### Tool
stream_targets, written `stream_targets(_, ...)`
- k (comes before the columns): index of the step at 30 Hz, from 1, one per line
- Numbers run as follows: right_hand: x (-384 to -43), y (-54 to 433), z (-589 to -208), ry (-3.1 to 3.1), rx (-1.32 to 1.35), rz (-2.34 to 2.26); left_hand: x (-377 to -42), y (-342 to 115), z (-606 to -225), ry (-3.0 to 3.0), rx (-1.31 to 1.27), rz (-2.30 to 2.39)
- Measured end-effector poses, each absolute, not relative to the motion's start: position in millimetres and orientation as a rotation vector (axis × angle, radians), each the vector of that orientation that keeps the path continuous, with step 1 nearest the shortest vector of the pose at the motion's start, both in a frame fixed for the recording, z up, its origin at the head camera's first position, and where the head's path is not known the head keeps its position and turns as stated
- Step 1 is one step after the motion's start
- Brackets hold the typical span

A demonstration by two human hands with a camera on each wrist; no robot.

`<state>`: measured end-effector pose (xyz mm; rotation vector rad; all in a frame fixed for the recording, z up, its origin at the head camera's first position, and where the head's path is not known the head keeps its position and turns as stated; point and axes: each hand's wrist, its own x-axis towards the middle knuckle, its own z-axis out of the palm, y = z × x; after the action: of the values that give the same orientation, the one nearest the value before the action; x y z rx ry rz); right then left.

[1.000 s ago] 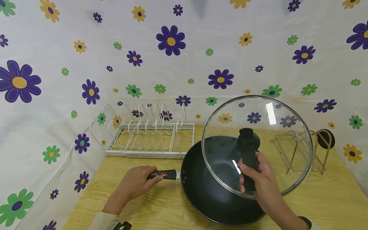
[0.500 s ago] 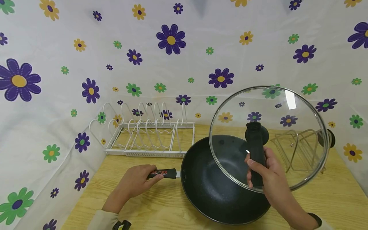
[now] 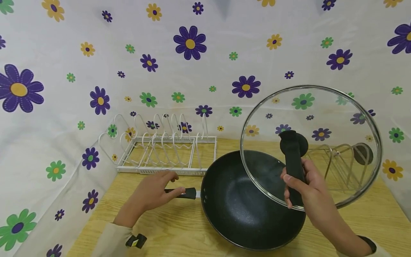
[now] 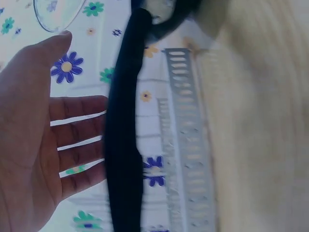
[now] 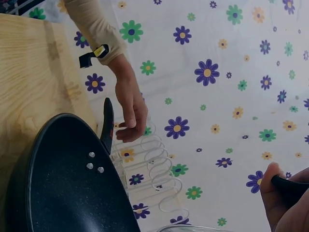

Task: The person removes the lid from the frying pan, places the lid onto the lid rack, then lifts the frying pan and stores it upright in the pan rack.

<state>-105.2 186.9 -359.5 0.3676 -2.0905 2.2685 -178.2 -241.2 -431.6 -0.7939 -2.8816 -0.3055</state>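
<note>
A black wok (image 3: 244,214) sits on the wooden table with its dark handle (image 4: 123,121) pointing left. My left hand (image 3: 154,191) is just over that handle, thumb and fingers spread and straightened. In the left wrist view, the fingers (image 4: 79,130) extend beside the handle without wrapping it. My right hand (image 3: 313,189) grips the long black knob-handle (image 3: 293,160) of a round glass lid (image 3: 334,117) with a metal rim. The lid is held up and tilted, overlapping the wok's right side in the head view.
A white wire dish rack (image 3: 173,170) stands behind the wok handle at the back left. At the back right, a small metal rack (image 3: 330,160) with a dark round piece (image 3: 363,153) shows through the lid. Flower-patterned sheeting (image 3: 192,85) rises behind the table (image 3: 170,232).
My left hand has let go of the wok handle and lifted its fingers off it. My right hand has carried the lid up and to the right. The wok stays about where it was.
</note>
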Motion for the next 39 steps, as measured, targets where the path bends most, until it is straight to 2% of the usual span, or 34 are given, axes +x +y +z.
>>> stream_targets(20, -98.5, 217.0, -344.0, -2.205, 0.404, 2.027, -221.7, -145.6, -366.2, -2.693, -1.187, -0.466)
stream_targets(27, -93.9, 228.6, -341.5, -2.27, 0.379, 1.933, -232.3, -105.2, -361.5, -2.734, -1.278, -0.556)
stream_targets(39, -94.6, 246.1, -336.9, -2.4, 0.348, 1.69, -272.2, -54.9, -371.3, -2.791, -1.337, -0.754)
